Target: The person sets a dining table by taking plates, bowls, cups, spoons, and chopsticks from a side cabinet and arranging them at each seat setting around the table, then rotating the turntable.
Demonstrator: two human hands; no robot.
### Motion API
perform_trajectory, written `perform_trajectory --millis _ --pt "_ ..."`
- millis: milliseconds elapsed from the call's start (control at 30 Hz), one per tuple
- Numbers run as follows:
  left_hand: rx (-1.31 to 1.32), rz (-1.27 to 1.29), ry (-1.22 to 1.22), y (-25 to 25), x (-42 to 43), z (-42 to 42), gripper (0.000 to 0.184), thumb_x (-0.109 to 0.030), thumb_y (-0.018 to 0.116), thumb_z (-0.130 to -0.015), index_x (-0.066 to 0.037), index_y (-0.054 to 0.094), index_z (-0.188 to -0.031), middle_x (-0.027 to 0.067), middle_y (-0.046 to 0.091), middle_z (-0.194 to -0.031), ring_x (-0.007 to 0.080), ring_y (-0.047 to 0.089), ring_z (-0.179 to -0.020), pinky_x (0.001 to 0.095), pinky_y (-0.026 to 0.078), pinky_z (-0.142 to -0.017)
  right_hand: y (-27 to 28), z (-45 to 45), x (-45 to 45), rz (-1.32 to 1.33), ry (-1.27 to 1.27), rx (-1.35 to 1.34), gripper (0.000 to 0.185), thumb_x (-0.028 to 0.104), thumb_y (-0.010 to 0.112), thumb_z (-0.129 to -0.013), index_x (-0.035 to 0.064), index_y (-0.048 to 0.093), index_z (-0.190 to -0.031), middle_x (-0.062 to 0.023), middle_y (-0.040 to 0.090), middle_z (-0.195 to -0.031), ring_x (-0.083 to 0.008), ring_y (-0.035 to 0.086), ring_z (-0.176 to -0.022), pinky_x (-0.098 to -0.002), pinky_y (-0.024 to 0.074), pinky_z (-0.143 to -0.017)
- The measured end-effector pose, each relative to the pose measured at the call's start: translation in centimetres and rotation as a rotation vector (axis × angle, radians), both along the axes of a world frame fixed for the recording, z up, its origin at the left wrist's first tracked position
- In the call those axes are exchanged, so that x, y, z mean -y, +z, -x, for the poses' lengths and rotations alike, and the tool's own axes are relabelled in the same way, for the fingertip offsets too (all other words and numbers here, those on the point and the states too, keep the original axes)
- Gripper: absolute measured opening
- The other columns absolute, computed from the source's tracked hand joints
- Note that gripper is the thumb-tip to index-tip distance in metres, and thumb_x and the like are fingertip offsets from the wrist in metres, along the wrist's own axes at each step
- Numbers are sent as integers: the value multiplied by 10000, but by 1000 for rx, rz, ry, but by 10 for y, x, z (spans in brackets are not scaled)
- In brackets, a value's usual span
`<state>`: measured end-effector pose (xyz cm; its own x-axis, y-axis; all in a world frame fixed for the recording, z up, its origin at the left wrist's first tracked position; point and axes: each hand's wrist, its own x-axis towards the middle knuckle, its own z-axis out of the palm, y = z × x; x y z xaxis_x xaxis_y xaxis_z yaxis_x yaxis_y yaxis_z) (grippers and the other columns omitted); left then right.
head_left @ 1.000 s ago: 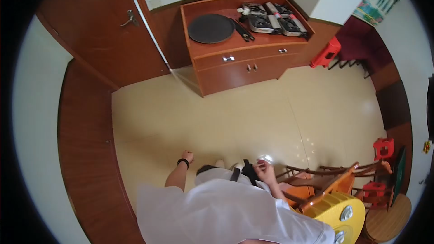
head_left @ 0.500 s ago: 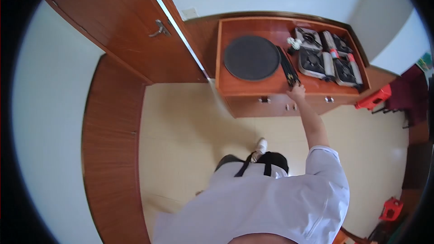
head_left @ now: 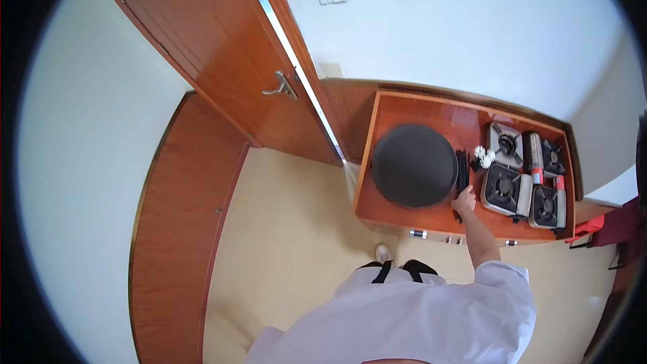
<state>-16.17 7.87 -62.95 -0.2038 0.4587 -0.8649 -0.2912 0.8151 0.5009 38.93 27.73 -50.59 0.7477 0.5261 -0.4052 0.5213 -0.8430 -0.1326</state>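
Observation:
My right hand (head_left: 465,200) reaches onto the wooden cabinet top, fingers curled over a bundle of long thin black sticks (head_left: 462,167) that look like chopsticks. Their far ends stick out beyond the fingers, and dark ends show below the hand; the fingertips are partly hidden. Just left of the bundle lies a large round black tray (head_left: 414,165). A small white flower ornament (head_left: 484,157) in a dark holder stands to the right of the sticks. My left hand is out of sight.
Several portable gas stoves (head_left: 502,187) fill the right side of the cabinet top (head_left: 438,224), which has a raised rim at its back and sides. A wooden door (head_left: 222,47) stands slightly ajar on the left. Red and maroon furniture (head_left: 617,226) is at the far right.
My view has shifted left and up, closer to the cabinet. My right hand has moved from the near end of the black sticks to farther along them.

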Motion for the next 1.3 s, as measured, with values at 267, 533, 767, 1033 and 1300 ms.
perform_trajectory --millis 267,533,767,1033,1300 --pt "-153 -303 81 32 -104 -48 205 -145 515 -874 -2 523 -1022 141 621 -824 194 605 -607 292 521 -528 2 -20 8 -170 41 -118 552 132 556 -738 5 342 -1231 -243 607 -992 -363 613 -965 -433 508 -803" --pt "-181 -716 -1 204 -131 -166 187 -115 533 -897 -3 530 -1047 119 632 -909 157 619 -802 269 520 -674 82 32 101 -611 65 -924 224 60 674 -740 66 459 -804 -24 498 -592 -132 511 -469 -288 421 -412" --pt "582 -955 -24 342 -142 -278 506 -222 543 -910 -72 322 -1340 149 601 -1090 224 595 -995 347 482 -858 160 116 93 -297 549 -1726 266 -15 621 -789 60 433 -962 -60 512 -663 -152 535 -493 -273 423 -415" --pt "331 -842 500 327 -17 -177 250 -202 566 -881 -45 515 -1069 7 483 -627 124 486 -518 262 450 -505 165 208 164 799 712 -2093 316 133 630 -801 52 448 -1046 -97 537 -698 -246 597 -729 -386 493 -676" --pt "139 -926 1169 276 195 -131 152 -176 579 -878 -47 526 -939 1 496 -583 111 511 -507 243 436 -482 123 342 267 1332 1199 -1499 336 328 475 -949 0 539 -979 -116 601 -847 -243 626 -794 -361 507 -725"
